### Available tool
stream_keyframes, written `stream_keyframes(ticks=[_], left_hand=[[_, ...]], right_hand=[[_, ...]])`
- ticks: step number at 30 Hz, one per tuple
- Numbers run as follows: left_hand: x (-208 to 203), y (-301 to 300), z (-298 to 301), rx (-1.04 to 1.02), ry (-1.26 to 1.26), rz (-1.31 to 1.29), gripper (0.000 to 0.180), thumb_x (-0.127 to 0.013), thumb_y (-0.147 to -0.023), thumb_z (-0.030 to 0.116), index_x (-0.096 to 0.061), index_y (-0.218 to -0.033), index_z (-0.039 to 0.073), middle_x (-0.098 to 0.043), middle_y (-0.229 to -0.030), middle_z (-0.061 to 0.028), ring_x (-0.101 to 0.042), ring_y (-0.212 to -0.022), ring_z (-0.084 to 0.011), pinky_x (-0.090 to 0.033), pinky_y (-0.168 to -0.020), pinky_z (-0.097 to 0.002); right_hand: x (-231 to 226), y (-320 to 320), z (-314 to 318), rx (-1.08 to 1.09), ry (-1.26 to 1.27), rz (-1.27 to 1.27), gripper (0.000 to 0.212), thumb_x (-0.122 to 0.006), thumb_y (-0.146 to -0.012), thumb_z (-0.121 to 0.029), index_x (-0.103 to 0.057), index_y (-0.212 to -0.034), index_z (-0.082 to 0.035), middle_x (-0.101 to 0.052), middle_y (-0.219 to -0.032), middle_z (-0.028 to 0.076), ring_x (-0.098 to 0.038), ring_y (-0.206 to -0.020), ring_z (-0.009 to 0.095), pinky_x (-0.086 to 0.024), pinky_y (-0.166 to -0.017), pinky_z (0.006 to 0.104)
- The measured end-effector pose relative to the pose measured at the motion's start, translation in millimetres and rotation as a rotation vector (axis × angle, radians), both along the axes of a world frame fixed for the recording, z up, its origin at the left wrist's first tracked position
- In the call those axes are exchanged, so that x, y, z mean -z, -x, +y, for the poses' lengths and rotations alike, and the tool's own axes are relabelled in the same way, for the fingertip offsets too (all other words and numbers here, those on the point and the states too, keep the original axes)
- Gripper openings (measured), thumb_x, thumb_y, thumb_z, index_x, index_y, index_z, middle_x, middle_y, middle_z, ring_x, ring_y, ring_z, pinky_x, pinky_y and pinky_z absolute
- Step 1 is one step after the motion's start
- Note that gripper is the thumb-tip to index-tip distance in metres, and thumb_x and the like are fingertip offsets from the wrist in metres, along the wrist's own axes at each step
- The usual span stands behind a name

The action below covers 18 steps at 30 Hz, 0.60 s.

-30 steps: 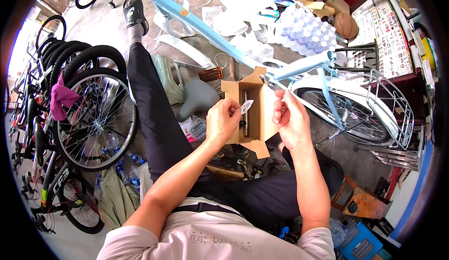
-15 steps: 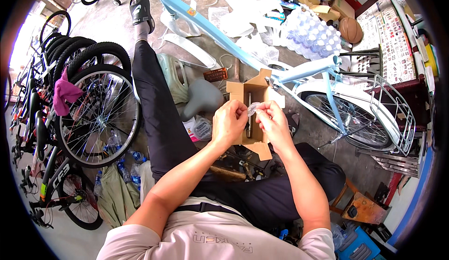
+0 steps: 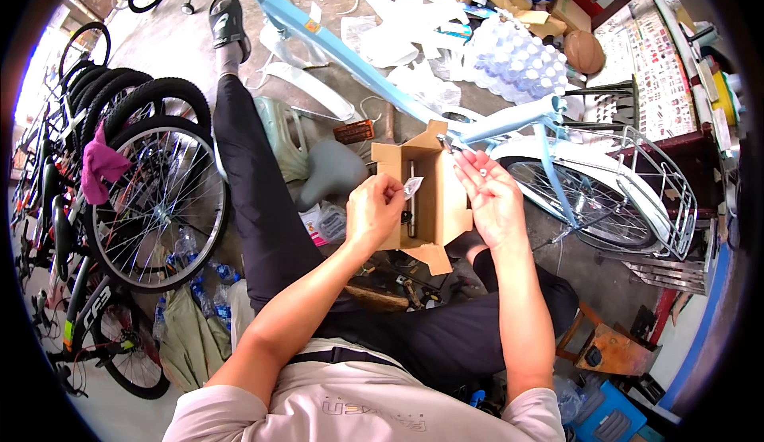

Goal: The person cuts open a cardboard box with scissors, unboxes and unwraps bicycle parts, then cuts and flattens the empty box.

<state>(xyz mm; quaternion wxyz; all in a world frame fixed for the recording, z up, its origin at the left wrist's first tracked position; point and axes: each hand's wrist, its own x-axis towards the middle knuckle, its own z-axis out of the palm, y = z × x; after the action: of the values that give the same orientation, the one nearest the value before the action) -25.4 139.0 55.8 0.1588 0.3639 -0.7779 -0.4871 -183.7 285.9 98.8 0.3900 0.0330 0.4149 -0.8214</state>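
Note:
My left hand (image 3: 374, 211) pinches a small clear plastic bag (image 3: 412, 186) over the left side of an open cardboard box (image 3: 455, 221). Just right of the box, my right hand (image 3: 495, 207) is turned palm up with its fingers stretched out. On those fingers rests a small pale, shiny piece (image 3: 483, 172), too tiny to name. The box stands in front of me with its flaps spread. Inside it lies a thin metal rod (image 3: 411, 223), partly hidden by my left hand and the bag.
A light blue bicycle frame (image 3: 358, 60) with a white-fendered rear wheel lies beyond the box. A grey saddle (image 3: 338, 170) is left of it. Bicycles with a large wheel (image 3: 163, 207) line the left. Wrapped bottles (image 3: 517, 56) and a basketball (image 3: 584, 50) sit far right.
My hands have come apart. The left keeps the plastic bag, while the right has moved slightly right and turned palm up, fingers opened, with a small piece on them.

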Motion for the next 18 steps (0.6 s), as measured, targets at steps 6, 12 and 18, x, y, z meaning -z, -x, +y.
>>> stream_keyframes(ticks=[6, 12, 18], left_hand=[[-4.4, -0.8, -0.5, 0.006, -0.024, -0.033, 0.011, -0.070, -0.084, 0.011, -0.068, -0.088, 0.002, -0.068, -0.081, -0.0128, -0.067, -0.074, -0.0287, -0.054, -0.072, -0.0390], [-2.6, 0.3, -1.8, -0.003, 0.011, -0.016, 0.011, -0.071, -0.085, 0.011, -0.069, -0.088, 0.001, -0.067, -0.078, -0.0100, -0.064, -0.069, -0.0212, -0.053, -0.068, -0.0344], [-3.2, 3.6, 2.1, -0.009, 0.015, 0.023, 0.011, -0.072, -0.085, 0.010, -0.070, -0.089, 0.000, -0.068, -0.074, -0.0068, -0.062, -0.063, -0.0141, -0.052, -0.064, -0.0303]], right_hand=[[-7.5, -6.5, -4.4, -0.001, 0.039, 0.008, 0.038, -0.038, -0.090, 0.012, -0.057, -0.123, 0.008, -0.061, -0.131, 0.025, -0.056, -0.132, 0.038, -0.044, -0.116, 0.0466], [-5.1, -11.6, -7.2, -0.090, -0.068, 0.081, 0.019, -0.049, -0.106, -0.007, -0.058, -0.119, 0.004, -0.066, -0.124, 0.022, -0.066, -0.119, 0.033, -0.056, -0.103, 0.0413], [0.8, -19.7, -9.6, -0.208, -0.360, 0.306, 0.017, -0.066, -0.101, -0.020, -0.065, -0.104, -0.003, -0.072, -0.090, 0.009, -0.071, -0.074, 0.016, -0.057, -0.065, 0.0265]])
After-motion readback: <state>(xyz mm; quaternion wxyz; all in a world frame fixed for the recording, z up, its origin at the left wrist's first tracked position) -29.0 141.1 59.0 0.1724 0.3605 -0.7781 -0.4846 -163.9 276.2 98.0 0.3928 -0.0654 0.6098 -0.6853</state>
